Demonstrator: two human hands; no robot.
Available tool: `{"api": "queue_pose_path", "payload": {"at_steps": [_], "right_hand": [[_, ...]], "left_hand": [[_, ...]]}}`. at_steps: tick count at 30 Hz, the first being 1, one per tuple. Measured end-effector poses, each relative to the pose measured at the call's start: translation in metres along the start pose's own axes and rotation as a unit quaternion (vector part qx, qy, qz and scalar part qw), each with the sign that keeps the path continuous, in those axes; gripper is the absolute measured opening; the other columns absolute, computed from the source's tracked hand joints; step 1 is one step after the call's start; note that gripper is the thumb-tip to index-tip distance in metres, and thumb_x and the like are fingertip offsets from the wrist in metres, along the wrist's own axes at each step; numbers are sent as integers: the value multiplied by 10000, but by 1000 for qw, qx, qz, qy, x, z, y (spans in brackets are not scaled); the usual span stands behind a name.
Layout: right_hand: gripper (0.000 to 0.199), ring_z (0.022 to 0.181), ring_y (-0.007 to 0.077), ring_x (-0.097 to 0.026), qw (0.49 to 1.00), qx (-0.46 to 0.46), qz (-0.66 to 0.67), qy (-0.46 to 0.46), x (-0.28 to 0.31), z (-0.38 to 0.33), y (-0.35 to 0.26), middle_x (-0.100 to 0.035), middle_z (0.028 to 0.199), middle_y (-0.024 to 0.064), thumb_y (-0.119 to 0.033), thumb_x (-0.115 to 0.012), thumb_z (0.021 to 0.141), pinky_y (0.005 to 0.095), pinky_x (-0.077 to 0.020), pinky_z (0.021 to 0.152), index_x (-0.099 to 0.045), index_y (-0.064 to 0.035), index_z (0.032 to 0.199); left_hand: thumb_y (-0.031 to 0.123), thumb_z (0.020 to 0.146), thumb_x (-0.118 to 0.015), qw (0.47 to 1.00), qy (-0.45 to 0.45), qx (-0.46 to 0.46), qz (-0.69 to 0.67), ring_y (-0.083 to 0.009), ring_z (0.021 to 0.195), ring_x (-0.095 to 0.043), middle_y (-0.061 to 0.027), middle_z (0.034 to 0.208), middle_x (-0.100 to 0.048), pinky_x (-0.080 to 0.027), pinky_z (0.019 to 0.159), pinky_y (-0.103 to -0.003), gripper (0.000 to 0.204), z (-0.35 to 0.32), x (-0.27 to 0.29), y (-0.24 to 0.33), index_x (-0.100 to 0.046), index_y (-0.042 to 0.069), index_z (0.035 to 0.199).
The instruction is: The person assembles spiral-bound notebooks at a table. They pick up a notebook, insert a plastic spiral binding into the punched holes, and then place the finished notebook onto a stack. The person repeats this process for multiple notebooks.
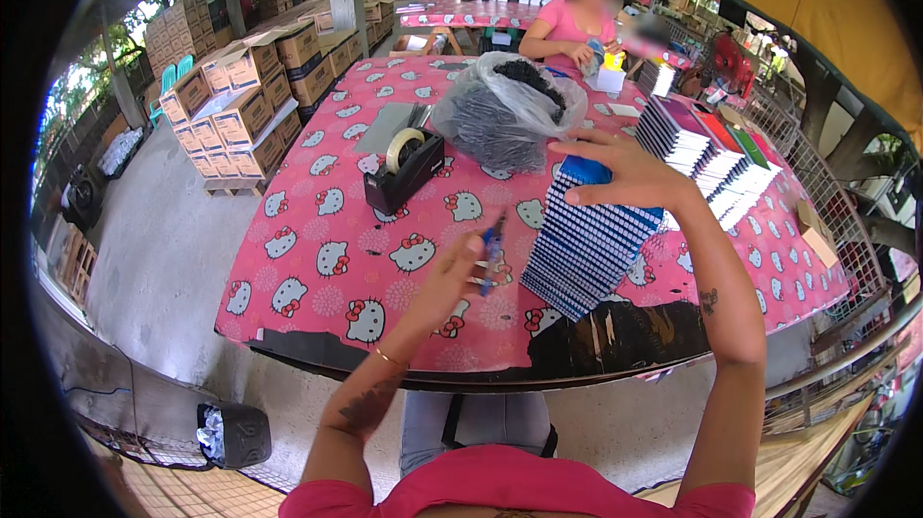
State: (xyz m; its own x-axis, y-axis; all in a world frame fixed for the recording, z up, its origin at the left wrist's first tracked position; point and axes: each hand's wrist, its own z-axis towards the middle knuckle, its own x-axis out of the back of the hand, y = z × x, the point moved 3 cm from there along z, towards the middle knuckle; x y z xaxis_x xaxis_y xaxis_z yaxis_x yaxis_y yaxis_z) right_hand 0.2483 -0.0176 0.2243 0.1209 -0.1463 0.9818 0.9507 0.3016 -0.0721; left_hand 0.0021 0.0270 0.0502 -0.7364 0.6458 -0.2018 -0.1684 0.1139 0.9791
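Observation:
My left hand point(460, 273) is closed round a small hand tool with blue handles and a dark pointed tip, which looks like pliers or snips point(494, 251). It is held just above the pink table, left of a tall stack of blue notebooks point(591, 249). Rows of white and blue edges show down the near side of that stack. Over its top lies my right hand point(625, 170), fingers stretched and thumb apart, by the blue top cover. Behind the stack sits a clear plastic bag point(510, 114) full of black, thin pieces.
A black tape dispenser point(406, 172) stands left of the bag, beside a grey flat sheet point(383, 129). Stacks of coloured notebooks point(707, 148) fill the table's right side. Across the table point(298, 278), a person in pink point(567, 28) handles small items. Cartons point(245, 114) stand at left.

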Motion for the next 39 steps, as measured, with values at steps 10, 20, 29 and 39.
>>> {"api": "queue_pose_path", "payload": {"at_steps": [10, 20, 29, 39], "right_hand": [[552, 1417, 357, -277, 992, 6, 128, -10, -9, 1, 6, -313, 1511, 221, -426, -561, 945, 415, -232, 1145, -452, -189, 1432], [483, 1385, 370, -333, 989, 27, 141, 16, -16, 4, 19, -361, 1481, 226, -461, -447, 989, 416, -276, 1126, -513, -194, 1385], [628, 1405, 375, -296, 993, 9, 115, 2, -12, 0, 11, -324, 1508, 213, -583, -513, 911, 432, -274, 1129, -479, -207, 1412], [603, 1405, 374, -296, 992, 0, 123, -2, -17, 2, 17, -315, 1518, 195, -561, -513, 920, 436, -283, 1125, -472, -221, 1416]], "left_hand": [[368, 1019, -394, 978, -82, -34, -189, -310, 1013, -661, -182, 1130, -637, -530, 844, -401, 474, 19, -63, 36, -452, 6, 1319], [367, 1015, -392, 978, -61, -40, -194, -281, 865, -682, -192, 1004, -654, -576, 735, -412, 415, 30, -70, 31, -502, 6, 1189], [351, 1008, -427, 964, -67, -48, -254, -293, 812, -686, -198, 960, -657, -593, 697, -410, 400, 35, -71, 22, -500, -3, 1179], [288, 1026, -420, 987, -17, -116, -111, -246, 838, -669, -180, 1010, -655, -567, 746, -347, 402, 33, -72, 24, -490, -2, 1296]]}}
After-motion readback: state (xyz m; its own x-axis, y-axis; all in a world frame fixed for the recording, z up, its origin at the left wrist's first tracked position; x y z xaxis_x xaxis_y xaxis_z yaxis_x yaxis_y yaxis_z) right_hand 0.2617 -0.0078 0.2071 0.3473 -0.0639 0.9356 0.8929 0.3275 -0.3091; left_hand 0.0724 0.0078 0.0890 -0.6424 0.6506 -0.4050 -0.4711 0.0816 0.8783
